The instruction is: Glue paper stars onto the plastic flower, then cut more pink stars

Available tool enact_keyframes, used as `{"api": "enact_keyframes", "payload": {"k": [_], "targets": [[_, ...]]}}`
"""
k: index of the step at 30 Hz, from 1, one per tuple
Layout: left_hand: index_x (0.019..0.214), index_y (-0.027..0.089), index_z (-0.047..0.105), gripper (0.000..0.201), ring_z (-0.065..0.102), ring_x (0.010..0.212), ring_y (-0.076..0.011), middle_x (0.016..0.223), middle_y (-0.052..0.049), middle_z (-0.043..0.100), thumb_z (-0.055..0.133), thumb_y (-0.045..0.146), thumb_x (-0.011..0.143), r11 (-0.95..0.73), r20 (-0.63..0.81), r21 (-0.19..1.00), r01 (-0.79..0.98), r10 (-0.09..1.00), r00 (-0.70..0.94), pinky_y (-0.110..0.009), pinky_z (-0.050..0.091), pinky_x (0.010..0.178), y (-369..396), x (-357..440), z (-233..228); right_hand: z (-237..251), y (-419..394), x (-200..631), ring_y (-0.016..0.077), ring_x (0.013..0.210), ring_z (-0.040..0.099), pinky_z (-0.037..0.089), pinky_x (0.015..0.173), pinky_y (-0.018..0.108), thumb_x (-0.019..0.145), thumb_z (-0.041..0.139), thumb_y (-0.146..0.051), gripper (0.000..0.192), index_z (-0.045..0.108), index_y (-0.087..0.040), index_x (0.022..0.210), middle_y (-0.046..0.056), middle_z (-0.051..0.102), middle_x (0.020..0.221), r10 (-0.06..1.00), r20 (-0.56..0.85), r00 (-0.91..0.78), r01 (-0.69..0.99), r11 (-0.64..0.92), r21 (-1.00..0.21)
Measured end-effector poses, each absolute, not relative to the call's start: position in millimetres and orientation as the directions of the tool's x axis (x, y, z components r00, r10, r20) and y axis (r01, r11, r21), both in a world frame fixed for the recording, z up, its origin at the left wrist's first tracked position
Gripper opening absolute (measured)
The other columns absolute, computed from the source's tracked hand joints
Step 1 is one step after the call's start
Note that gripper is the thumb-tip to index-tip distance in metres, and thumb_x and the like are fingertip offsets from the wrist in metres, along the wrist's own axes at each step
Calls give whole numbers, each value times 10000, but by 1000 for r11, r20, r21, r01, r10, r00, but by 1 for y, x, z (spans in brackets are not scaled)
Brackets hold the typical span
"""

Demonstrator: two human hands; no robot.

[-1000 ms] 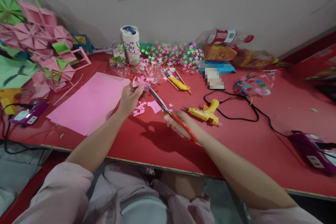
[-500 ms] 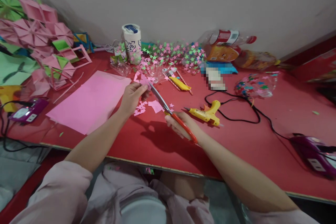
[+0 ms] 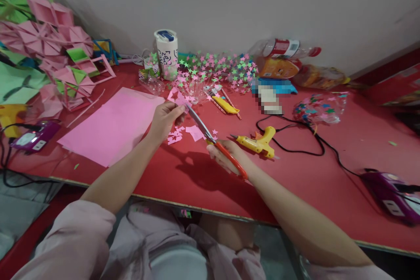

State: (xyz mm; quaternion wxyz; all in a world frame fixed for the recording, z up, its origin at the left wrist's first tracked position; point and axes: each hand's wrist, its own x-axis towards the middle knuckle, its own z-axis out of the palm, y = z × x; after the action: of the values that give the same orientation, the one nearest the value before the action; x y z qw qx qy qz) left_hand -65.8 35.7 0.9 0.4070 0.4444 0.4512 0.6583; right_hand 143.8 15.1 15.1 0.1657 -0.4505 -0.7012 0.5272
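Note:
Between the thumb and fingers of my left hand [image 3: 168, 118] is a small piece of pink paper [image 3: 180, 101]. My right hand [image 3: 226, 157] grips a pair of scissors [image 3: 226, 155] by its red handles. The blades point up and left, with their tips at the edge of the pink paper. Below the blades lie pink paper scraps [image 3: 175, 136], a larger pink offcut [image 3: 194, 132] and a small pink star [image 3: 215, 132]. Sheets of pink paper [image 3: 114, 122] rest on the red table to the left of my left hand.
A yellow glue gun [image 3: 257, 142] lies right of my right hand, its black cord [image 3: 298, 153] running to a purple power box [image 3: 390, 197]. Behind are a white tumbler [image 3: 166, 54], many green and pink stars [image 3: 213, 70], and plastic bottles [image 3: 282, 48]. Folded-paper models [image 3: 59, 48] stand at left.
Both hands, the paper and the scissors stay almost in place. The whole view has shifted very slightly.

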Motion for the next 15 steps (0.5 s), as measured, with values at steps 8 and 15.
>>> {"api": "enact_keyframes", "payload": {"k": [8, 15], "targets": [[553, 171, 548, 209, 479, 386, -48, 448, 40, 557, 654, 301, 679, -251, 201, 957, -146, 935, -291, -168, 348, 379, 35, -64, 1, 17, 13, 143, 60, 302, 309, 224, 346, 208, 755, 546, -626, 467, 409, -210, 591, -89, 342, 373, 793, -269, -547, 448, 6, -894], [559, 167, 557, 186, 477, 387, -48, 449, 40, 560, 642, 274, 685, -252, 197, 954, -163, 935, -294, -166, 349, 380, 34, -63, 3, 17, 13, 144, 58, 307, 312, 225, 356, 207, 746, 547, -645, 486, 403, -212, 578, -92, 335, 376, 789, -268, -553, 449, 12, -893]]}}
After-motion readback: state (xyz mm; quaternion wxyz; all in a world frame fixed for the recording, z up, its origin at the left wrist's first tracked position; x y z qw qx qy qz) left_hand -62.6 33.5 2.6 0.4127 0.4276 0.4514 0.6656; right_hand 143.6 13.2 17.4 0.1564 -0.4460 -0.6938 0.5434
